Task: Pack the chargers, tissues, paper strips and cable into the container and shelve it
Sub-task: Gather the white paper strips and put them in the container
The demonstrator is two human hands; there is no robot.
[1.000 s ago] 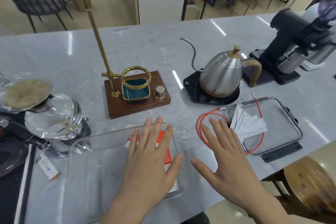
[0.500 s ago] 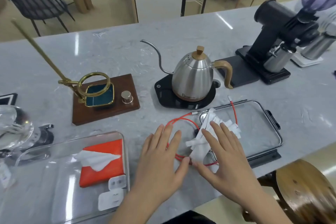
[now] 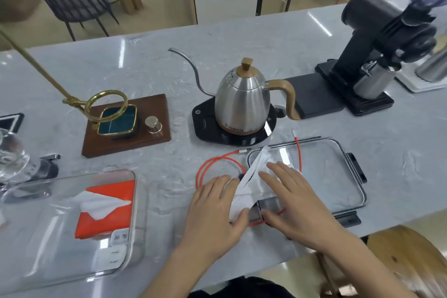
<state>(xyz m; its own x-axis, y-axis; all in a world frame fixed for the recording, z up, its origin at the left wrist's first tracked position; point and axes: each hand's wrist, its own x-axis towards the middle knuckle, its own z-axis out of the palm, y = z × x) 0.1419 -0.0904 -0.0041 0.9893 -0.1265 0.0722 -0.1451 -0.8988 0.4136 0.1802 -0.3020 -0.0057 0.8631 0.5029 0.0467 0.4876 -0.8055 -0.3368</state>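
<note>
A clear glass container (image 3: pixel 135 203) lies at the front left. Inside it are an orange tissue pack (image 3: pixel 106 203) and two white chargers (image 3: pixel 116 244). White paper strips (image 3: pixel 249 186) lie bunched over the left edge of the clear lid (image 3: pixel 338 176), on top of a looped red cable (image 3: pixel 212 164). My left hand (image 3: pixel 215 210) presses against the strips from the left, thumb under their lower end. From the right, my right hand (image 3: pixel 287 196) lies flat on them, fingers spread. Neither hand has closed around the strips.
A steel gooseneck kettle (image 3: pixel 244 101) on a black base stands just behind the cable. A wooden stand with a brass ring (image 3: pixel 125 123) sits to the left, a black grinder (image 3: pixel 377 51) at the back right. A glass vessel (image 3: pixel 12 159) is at the far left. A wooden stool (image 3: pixel 411 256) is below the counter edge.
My view has swung right from the container to the lid. Both hands moved onto the paper strips and pushed them together from both sides; the strips now stand bunched between my palms.
</note>
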